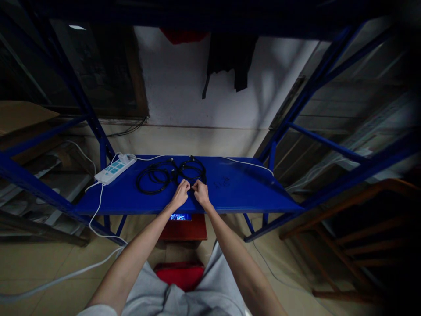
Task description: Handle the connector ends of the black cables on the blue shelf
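Both my hands meet over the front half of the blue shelf [246, 186], at the near side of a coiled black cable [191, 161]. My left hand [183, 189] is closed, thumb and fingers pinched together. Close beside it, my right hand [200, 191] is pinched in the same way, with a narrow gap between the two. What the fingertips hold is too small and dark to make out. Another coiled black cable [151, 192] lies flat to the left of my hands. Cable plugs [172, 160] show near where the coils meet.
A white power strip [115, 170] sits at the shelf's left end, its white cord hanging over the front edge. Blue uprights [104, 151] frame both sides. Below are a red-brown stool [184, 230] with a lit screen [180, 217]. A wooden chair [348, 245] stands right.
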Demonstrator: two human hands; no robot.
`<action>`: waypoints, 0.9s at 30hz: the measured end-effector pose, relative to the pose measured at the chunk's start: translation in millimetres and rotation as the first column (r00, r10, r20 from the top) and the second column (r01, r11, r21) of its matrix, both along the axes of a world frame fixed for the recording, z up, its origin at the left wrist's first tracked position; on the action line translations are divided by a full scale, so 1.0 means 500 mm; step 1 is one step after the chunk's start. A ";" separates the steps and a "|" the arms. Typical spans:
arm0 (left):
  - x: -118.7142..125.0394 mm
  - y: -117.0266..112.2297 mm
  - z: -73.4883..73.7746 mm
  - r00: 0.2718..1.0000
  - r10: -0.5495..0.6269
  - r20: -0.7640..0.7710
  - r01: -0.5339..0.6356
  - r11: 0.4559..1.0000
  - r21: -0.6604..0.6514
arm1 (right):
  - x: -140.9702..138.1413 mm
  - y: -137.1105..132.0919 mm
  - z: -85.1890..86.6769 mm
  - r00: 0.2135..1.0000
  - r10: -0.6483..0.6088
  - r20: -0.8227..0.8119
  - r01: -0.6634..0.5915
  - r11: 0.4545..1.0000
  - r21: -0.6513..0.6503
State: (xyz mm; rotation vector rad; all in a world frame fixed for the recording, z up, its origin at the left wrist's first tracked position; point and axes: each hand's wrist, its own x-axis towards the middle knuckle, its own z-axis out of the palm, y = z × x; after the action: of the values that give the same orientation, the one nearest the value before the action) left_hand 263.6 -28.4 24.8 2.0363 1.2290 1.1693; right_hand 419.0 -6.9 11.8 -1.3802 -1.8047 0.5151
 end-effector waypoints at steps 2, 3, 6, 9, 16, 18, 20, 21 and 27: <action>-0.001 0.002 -0.001 1.000 0.015 0.013 -0.015 1.000 -0.006 | -0.014 -0.009 0.006 0.996 -0.091 0.012 0.091 0.996 -0.002; -0.001 0.002 -0.001 1.000 0.019 0.018 -0.019 1.000 -0.009 | -0.019 -0.012 0.008 0.994 -0.113 0.001 0.113 0.994 -0.007; -0.001 0.002 -0.002 1.000 0.022 0.022 -0.022 1.000 -0.006 | -0.024 -0.015 0.011 0.989 -0.126 -0.075 0.124 0.992 -0.029; 0.001 -0.001 0.000 1.000 0.020 0.019 -0.021 1.000 0.002 | -0.022 -0.012 0.010 0.981 -0.130 -0.146 0.123 0.991 -0.057; 0.002 0.000 -0.003 1.000 0.008 -0.007 -0.008 1.000 0.002 | -0.020 -0.007 0.001 0.978 -0.121 -0.167 0.120 0.993 -0.017; 0.002 0.003 -0.007 1.000 0.013 -0.014 -0.013 1.000 -0.004 | -0.017 -0.005 -0.001 0.979 -0.083 -0.189 0.078 0.996 -0.032; 0.002 0.004 -0.010 1.000 0.023 -0.011 -0.023 1.000 -0.008 | -0.011 -0.004 -0.003 0.974 -0.029 -0.226 0.017 0.998 -0.055; 0.002 0.004 -0.011 1.000 0.030 -0.006 -0.030 1.000 -0.009 | -0.008 -0.004 -0.003 0.969 0.001 -0.247 -0.017 0.998 -0.061; 0.003 -0.004 -0.007 0.999 0.052 0.017 -0.051 0.999 -0.014 | 0.004 -0.004 -0.003 0.948 0.121 -0.294 -0.138 0.990 -0.036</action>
State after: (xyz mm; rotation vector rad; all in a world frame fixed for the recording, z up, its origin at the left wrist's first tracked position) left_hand 265.0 -30.2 21.0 1.9914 1.2846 1.1969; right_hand 421.0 -9.1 10.3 -1.1571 -1.6548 0.8010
